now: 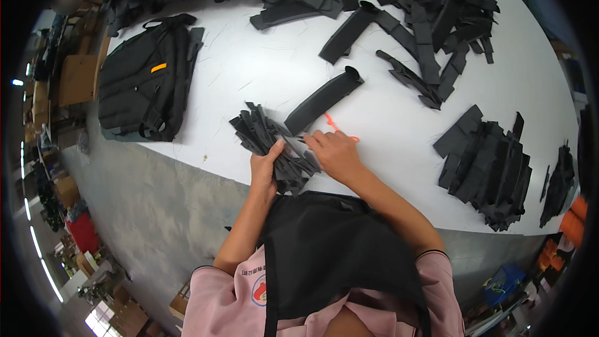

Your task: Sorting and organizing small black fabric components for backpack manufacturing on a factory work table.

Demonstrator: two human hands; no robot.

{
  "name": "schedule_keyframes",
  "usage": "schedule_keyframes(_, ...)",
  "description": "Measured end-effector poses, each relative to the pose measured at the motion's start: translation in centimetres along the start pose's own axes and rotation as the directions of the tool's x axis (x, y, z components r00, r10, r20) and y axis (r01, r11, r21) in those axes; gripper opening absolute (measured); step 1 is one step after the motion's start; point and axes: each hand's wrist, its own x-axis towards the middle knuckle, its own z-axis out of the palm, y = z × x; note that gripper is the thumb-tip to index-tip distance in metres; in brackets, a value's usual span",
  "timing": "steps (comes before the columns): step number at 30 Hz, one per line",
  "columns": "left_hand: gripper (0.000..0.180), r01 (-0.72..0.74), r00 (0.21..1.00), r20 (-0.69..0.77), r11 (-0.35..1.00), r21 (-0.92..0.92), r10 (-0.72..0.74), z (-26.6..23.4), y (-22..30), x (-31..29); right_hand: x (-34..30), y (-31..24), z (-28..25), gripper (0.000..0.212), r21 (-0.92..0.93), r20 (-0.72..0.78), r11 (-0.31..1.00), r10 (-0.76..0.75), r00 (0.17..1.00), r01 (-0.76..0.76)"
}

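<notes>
A thick bundle of black fabric strips [254, 131] is gripped in my left hand [265, 168], thumb on top, close to the table's near edge. My right hand [336, 155] is closed beside the bundle's right side, its fingertips around a small thin pointed tool [299, 138] that is mostly hidden. An orange-red cord [331, 122] shows beside that hand and lies on the table. Just beyond both hands, a single wide black strip [324, 101] with a curled end rests on the white tabletop [243, 62].
To the left stands a black backpack [150, 81] with an orange tab. Large heaps of black strips [430, 12] cover the far side. A stacked pile of strips [486, 168] sits at the right, with a smaller pile [558, 184] past it. Loose threads are scattered about.
</notes>
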Motion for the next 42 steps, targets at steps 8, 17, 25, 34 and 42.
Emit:
schedule_keyframes(8,0.031,-0.012,0.999,-0.050,1.000,-0.015,0.012,-1.5,0.5,0.0,-1.8,2.4,-0.7,0.028,0.215,-0.017,0.918,0.344,0.939,-0.333)
schedule_keyframes(17,0.056,0.127,0.928,0.370,0.973,-0.194,-0.048,0.2,0.1,0.4,5.8,13.3,-0.7,0.046,0.200,0.151,0.629,0.738,0.658,-0.751)
schedule_keyframes(25,0.049,0.317,0.915,0.353,0.886,-0.339,-0.193,0.8,-2.9,1.1,-3.9,6.6,-0.7,0.022,0.683,0.643,-0.194,0.618,0.453,-0.704)
schedule_keyframes(34,0.047,0.374,0.879,0.372,0.915,-0.148,-0.299,0.8,-2.0,-0.1,-10.1,-1.6,-1.4,0.017,0.737,0.602,-0.175,0.609,0.516,-0.653)
schedule_keyframes(42,0.046,0.199,0.936,0.303,0.979,-0.041,-0.178,0.0,-0.9,-0.3,-5.7,-2.3,-2.8,0.024,0.667,0.471,0.239,0.598,0.648,-0.706)
